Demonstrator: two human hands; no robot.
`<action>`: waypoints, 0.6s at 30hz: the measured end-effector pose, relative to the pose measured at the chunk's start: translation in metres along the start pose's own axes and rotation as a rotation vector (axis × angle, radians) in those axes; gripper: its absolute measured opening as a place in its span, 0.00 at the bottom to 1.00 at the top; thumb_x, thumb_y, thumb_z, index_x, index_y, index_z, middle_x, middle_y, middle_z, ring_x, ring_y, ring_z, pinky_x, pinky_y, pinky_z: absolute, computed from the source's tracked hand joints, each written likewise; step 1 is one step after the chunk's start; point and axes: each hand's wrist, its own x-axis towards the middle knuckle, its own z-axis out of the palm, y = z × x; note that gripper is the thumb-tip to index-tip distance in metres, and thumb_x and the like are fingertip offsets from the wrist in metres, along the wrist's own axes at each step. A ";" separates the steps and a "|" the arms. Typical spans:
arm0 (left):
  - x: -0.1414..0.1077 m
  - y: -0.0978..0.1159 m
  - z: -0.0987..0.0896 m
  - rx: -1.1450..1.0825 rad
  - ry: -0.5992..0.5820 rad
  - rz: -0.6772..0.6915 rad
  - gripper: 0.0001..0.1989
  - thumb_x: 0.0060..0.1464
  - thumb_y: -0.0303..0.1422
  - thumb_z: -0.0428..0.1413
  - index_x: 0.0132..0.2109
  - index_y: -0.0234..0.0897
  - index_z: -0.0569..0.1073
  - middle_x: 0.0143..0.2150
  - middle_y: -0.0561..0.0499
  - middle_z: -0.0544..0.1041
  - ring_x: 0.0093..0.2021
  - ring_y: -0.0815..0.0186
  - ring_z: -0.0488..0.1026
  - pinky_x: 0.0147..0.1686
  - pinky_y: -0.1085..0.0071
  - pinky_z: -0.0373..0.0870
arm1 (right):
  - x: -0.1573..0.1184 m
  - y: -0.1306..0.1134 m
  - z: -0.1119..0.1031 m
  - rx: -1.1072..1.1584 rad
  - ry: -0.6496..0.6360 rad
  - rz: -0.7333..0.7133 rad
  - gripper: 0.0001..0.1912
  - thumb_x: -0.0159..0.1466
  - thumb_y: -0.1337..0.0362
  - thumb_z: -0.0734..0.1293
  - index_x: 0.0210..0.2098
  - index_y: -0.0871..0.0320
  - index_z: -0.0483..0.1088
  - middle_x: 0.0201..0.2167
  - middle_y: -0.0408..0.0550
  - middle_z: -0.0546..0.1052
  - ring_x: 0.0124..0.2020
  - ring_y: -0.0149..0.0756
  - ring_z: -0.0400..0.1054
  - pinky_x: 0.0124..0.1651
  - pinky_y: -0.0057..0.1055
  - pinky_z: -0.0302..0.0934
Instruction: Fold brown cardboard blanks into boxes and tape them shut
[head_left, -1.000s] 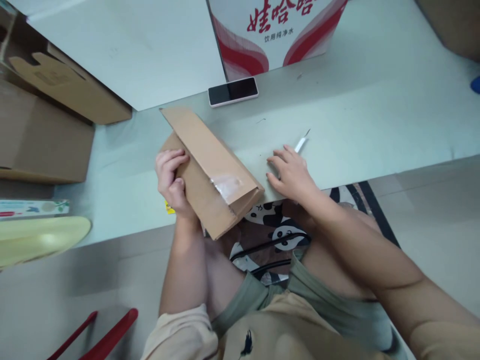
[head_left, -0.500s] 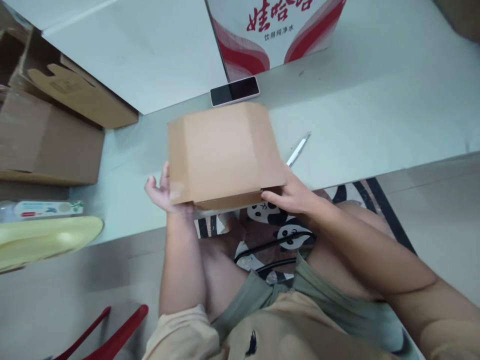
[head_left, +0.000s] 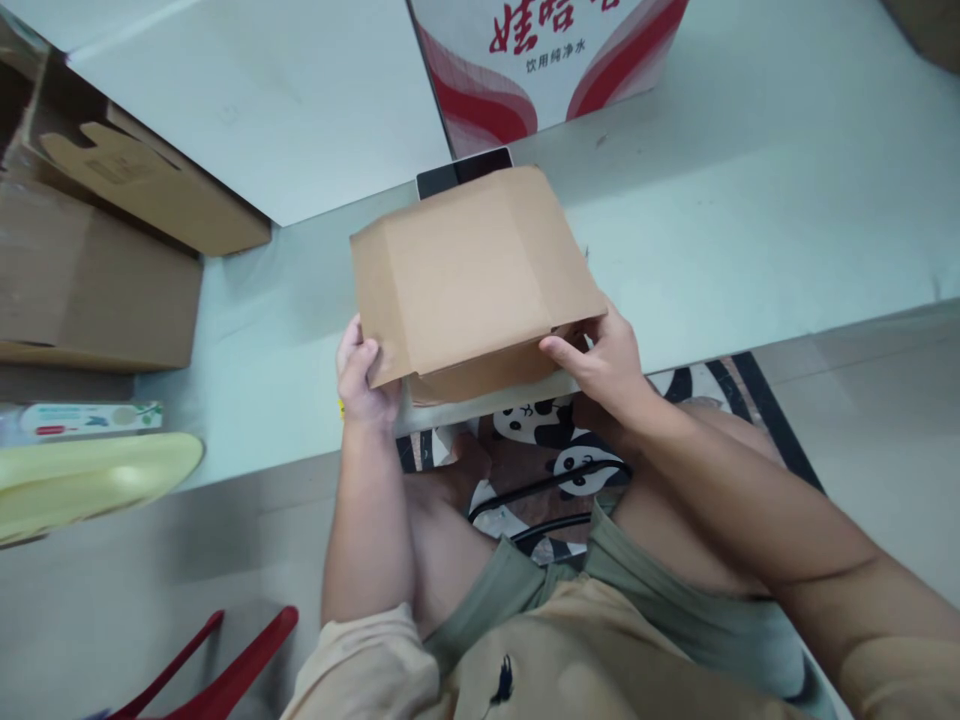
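Note:
A brown cardboard box (head_left: 472, 270) with flared side flaps is held between my two hands over the table's near edge. My left hand (head_left: 365, 375) grips its lower left corner, thumb on the outer face and fingers curled behind. At the lower right corner, my right hand (head_left: 604, 355) is closed on the cardboard, its thumb along the near edge and its other fingers mostly hidden. The box tilts, its right side higher in view. Just beyond it lies a dark flat device (head_left: 461, 172), partly covered by the box. Something small and yellow shows beside my left wrist.
A white carton with red print (head_left: 555, 70) and a large white box (head_left: 262, 110) stand at the back of the pale table (head_left: 750, 220). Brown cartons (head_left: 97, 270) and a yellow-green tray (head_left: 97, 475) are at left. Red chair parts (head_left: 240, 670) show below.
The box has shifted right and tilted, its right side rising. My left hand has closed round its left corner. The white pen seen earlier is now hidden behind the box and my right hand.

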 end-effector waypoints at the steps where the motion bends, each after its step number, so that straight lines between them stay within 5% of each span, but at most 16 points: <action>1: -0.001 0.001 0.000 -0.011 -0.004 -0.002 0.23 0.39 0.49 0.65 0.42 0.43 0.78 0.41 0.47 0.79 0.41 0.58 0.76 0.40 0.65 0.73 | 0.000 0.001 0.000 0.002 0.007 -0.008 0.29 0.54 0.39 0.73 0.39 0.55 0.67 0.29 0.43 0.73 0.30 0.34 0.65 0.32 0.33 0.62; 7: -0.010 0.005 0.004 -0.055 -0.060 -0.053 0.32 0.41 0.60 0.59 0.48 0.46 0.77 0.54 0.47 0.79 0.56 0.52 0.75 0.49 0.64 0.74 | 0.002 0.009 -0.001 0.033 -0.017 -0.020 0.31 0.55 0.39 0.73 0.46 0.54 0.68 0.30 0.44 0.73 0.31 0.35 0.65 0.33 0.35 0.63; 13: -0.006 0.002 0.005 0.048 -0.007 0.028 0.29 0.44 0.59 0.61 0.45 0.44 0.77 0.44 0.47 0.80 0.49 0.56 0.78 0.41 0.68 0.73 | 0.002 0.009 0.000 0.037 0.003 -0.032 0.30 0.54 0.38 0.73 0.43 0.54 0.68 0.29 0.43 0.72 0.29 0.35 0.65 0.34 0.37 0.65; 18: -0.002 0.002 -0.003 0.074 0.051 -0.031 0.25 0.45 0.55 0.61 0.41 0.40 0.78 0.36 0.49 0.80 0.41 0.60 0.79 0.37 0.70 0.72 | 0.003 0.002 -0.005 0.108 0.067 -0.049 0.29 0.59 0.34 0.67 0.39 0.54 0.71 0.29 0.45 0.71 0.31 0.37 0.67 0.35 0.38 0.66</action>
